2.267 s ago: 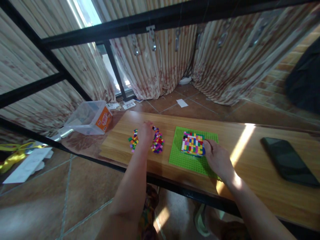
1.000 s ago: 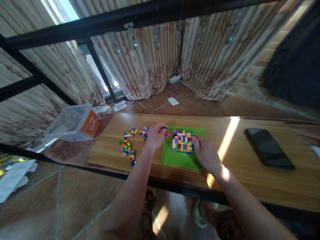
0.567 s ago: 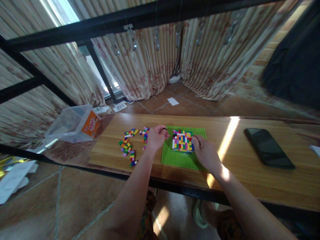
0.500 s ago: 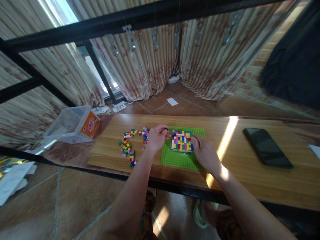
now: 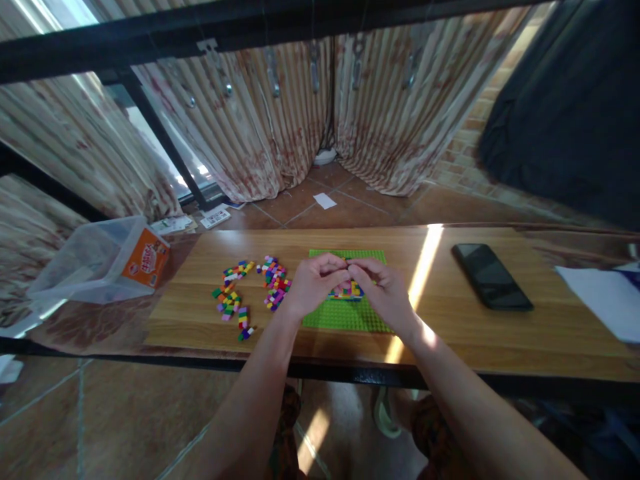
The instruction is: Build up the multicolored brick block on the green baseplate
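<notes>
My left hand [image 5: 311,285] and my right hand [image 5: 384,290] meet fingertip to fingertip over a multicoloured block of toy bricks [image 5: 354,293]. Between the pinched fingertips a small dark brick [image 5: 349,263] shows only in part. Both hands are closed. Most of the block's top is hidden behind my fingers. It stands on a green studded baseplate [image 5: 345,317] lying on the wooden table. Left of my left hand, loose coloured bricks [image 5: 275,283] are spread in a cluster, with more small bricks [image 5: 230,303] farther left.
A black phone [image 5: 493,277] lies on the table [image 5: 435,340] to the right, with white paper [image 5: 600,300] beyond it. At the far left stands a clear plastic box [image 5: 95,267] with an orange label. A dark metal bar crosses above, before curtains.
My right hand has left the block's right side and moved in to meet my left hand over it. The left hand brought the dark brick over the block. The view has shifted right.
</notes>
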The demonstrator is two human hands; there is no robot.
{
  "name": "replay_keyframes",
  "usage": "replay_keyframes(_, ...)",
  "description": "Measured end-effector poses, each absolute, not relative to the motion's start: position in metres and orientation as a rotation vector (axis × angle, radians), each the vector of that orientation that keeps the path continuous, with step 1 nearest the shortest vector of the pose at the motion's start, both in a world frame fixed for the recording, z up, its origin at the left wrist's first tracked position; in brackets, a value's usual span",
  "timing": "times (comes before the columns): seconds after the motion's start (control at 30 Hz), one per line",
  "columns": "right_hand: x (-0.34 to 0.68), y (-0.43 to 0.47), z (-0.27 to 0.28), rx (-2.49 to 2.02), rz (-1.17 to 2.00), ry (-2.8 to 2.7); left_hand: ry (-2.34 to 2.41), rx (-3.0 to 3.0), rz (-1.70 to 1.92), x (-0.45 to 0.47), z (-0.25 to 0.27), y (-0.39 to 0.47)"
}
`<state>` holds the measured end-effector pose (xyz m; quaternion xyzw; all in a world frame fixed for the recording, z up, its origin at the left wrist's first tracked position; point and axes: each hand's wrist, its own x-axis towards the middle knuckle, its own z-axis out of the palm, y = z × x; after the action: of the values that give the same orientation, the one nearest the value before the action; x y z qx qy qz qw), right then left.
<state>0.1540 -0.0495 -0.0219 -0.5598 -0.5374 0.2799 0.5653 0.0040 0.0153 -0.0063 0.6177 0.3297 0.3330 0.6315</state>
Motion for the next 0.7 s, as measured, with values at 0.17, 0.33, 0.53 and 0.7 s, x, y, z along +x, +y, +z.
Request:
replay_keyframes(0.17, 0.1534, -0.0469, -0.0187, -1.262, 0.806, -1.126, 0.744, 1.443, 0.804, 0.0080, -0.0049, 0.0116)
replay_keyframes(0.33, 0.1544, -0.0465, -0.0171, -1.223, 0.846, -1.118, 0.683, 1.485, 0.831, 0.0102, -0.0062, 0.0086)
replay_keyframes(0.53, 0.1568, -0.0470, -0.0166, -1.155, 0.955, -1.055, 0.627, 1.480, 0.806, 0.0084, -0.0070, 0.0093)
replay_keyframes(0.7, 0.1570, -0.0486, -0.0133, -1.160, 0.927, -1.018, 0.617, 1.498, 0.790, 0.0070, -0.0063, 0.0109)
